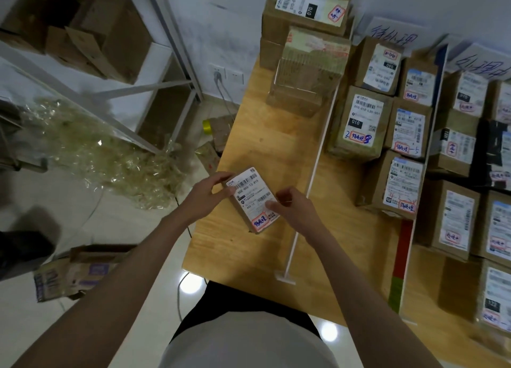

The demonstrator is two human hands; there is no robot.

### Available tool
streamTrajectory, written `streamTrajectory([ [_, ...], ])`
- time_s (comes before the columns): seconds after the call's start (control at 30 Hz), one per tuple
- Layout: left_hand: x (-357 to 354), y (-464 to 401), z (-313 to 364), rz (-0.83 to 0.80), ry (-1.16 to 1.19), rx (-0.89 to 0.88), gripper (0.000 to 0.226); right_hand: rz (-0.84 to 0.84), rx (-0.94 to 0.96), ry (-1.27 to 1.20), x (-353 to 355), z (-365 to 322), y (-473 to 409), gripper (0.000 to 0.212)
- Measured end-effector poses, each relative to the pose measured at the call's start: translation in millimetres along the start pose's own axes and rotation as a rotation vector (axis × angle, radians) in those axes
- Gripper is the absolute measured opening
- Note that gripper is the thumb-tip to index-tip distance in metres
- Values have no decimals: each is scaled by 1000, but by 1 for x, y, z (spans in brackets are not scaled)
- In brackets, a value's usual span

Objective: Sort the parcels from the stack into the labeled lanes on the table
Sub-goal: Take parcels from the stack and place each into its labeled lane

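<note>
A small brown parcel (253, 199) with a white shipping label and a red-edged sticker sits between both hands over the left lane of the wooden table (265, 146). My left hand (206, 199) grips its left edge. Fingers of my right hand (293, 210) press on its right side. The stack of parcels (307, 72) stands at the far end of the same lane. Several labeled parcels (359, 121) fill the middle lane, past a white divider strip (312, 174). More parcels (456, 218) lie in the right lane.
Handwritten lane signs (392, 36) hang on the wall behind the lanes. A second divider (420, 188) with red and green tape separates the middle and right lanes. Left of the table are a metal shelf (116, 72), crumpled plastic wrap (110, 157) and flattened boxes (74, 273) on the floor.
</note>
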State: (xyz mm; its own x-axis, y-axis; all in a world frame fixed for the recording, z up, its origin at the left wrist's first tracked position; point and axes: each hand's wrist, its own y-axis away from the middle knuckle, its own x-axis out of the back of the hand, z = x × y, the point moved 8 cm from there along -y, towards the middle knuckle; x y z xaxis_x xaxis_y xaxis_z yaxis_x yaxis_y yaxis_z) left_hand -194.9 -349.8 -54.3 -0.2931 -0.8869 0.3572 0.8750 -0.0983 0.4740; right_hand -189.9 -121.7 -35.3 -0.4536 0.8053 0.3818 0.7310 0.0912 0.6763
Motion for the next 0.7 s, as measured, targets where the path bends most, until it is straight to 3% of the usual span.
streamTrajectory([
  [0.07,-2,-9,1,-33,-57,-12,36,-65,40,108,-10,-5,-1,45],
  [0.13,0,-17,2,-25,-80,-19,42,-79,69,180,-18,-9,-2,34],
  [0.33,16,-14,16,166,-372,-1,57,-13,38,196,-26,-16,1,32],
  [0.53,35,4,66,309,-483,-163,44,139,44,-21,-15,-33,20,29],
  [0.7,38,2,115,328,-566,-248,48,303,89,-213,32,-46,47,29],
])
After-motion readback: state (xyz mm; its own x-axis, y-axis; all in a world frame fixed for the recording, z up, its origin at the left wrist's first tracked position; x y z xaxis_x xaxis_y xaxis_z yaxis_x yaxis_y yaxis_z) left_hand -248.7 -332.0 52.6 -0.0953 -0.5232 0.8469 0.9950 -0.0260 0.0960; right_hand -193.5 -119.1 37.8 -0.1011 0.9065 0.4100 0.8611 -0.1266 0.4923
